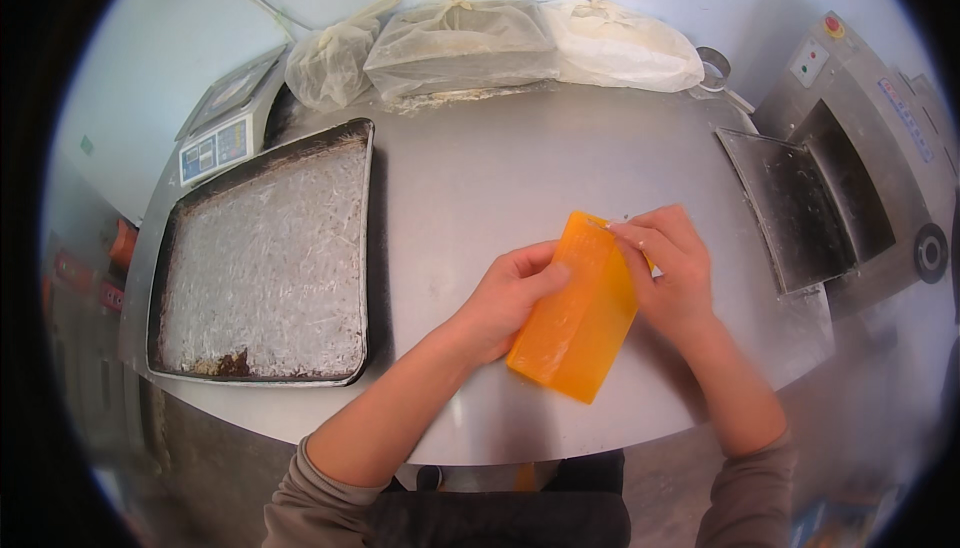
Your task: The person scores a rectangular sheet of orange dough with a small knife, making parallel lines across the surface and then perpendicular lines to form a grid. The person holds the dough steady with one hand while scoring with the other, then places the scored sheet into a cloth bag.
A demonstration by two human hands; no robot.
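My left hand point(510, 303) grips a flat orange plastic piece point(570, 328) along its left side, thumb on its face, holding it tilted above the steel table. My right hand point(670, 268) is closed by the upper right edge of the orange piece, fingertips at its top corner. A thin, small item or some residue shows at those fingertips, too small to make out, with a few pale bits around them.
A worn baking tray point(260, 268) lies on the steel table point(450, 168) at left, before a digital scale point(215, 138). Bagged bundles point(460, 48) and a metal ring point(712, 66) line the back. A steel machine point(860, 148) with an open flap point(780, 208) stands at right.
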